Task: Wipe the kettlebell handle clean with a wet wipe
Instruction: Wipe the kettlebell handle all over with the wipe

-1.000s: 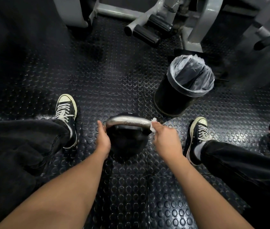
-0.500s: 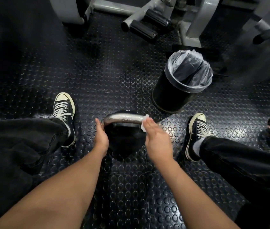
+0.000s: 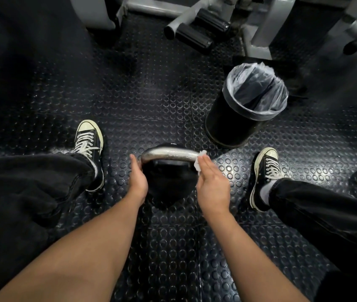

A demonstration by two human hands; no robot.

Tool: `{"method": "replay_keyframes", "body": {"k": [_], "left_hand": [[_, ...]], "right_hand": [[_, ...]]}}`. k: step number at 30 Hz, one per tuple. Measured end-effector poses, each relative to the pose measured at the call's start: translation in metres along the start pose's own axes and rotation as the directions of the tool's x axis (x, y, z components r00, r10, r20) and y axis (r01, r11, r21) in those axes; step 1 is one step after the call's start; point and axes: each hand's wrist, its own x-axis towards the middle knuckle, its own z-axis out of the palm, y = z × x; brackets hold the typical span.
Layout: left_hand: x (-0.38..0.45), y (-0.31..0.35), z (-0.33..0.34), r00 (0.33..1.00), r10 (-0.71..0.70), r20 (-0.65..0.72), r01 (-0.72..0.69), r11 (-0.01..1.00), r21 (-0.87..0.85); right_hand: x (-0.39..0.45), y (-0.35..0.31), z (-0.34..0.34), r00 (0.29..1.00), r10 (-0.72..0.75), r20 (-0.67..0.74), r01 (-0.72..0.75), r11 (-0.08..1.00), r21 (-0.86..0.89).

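On one kettlebell (image 3: 169, 184): two hands (image 3: 174, 184).

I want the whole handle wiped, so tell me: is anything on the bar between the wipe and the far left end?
Nothing visible lies on the handle between them. The wipe is pressed to its right end by the right hand, and the bar is bare up to the left hand, which rests against the left end and covers that spot.

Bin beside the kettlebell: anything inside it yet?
The bin shows only its clear plastic liner from the head view. No wipes visible; the bottom is dark and partly hidden by the liner's folds.
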Motion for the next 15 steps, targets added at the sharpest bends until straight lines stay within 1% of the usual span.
{"method": "replay_keyframes", "body": {"k": [3, 8, 12, 15], "left_hand": [[-0.005, 0.003, 0.002, 1.000, 0.008, 0.015, -0.008, 1.000, 0.011], [-0.009, 0.005, 0.004, 1.000, 0.005, 0.014, -0.006, 1.000, 0.015], [-0.010, 0.005, 0.003, 1.000, 0.001, 0.017, -0.001, 1.000, 0.020], [-0.010, 0.006, 0.005, 1.000, 0.007, 0.008, -0.007, 1.000, 0.011]], "right_hand": [[-0.008, -0.006, 0.005, 0.998, -0.060, 0.006, 0.060, 0.998, 0.014], [-0.007, 0.002, 0.005, 1.000, 0.010, -0.027, -0.009, 0.999, 0.040], [-0.008, -0.006, 0.010, 0.998, -0.036, -0.045, 0.038, 0.999, 0.034], [-0.013, -0.001, 0.009, 0.999, -0.006, -0.054, 0.010, 0.998, 0.056]]}}
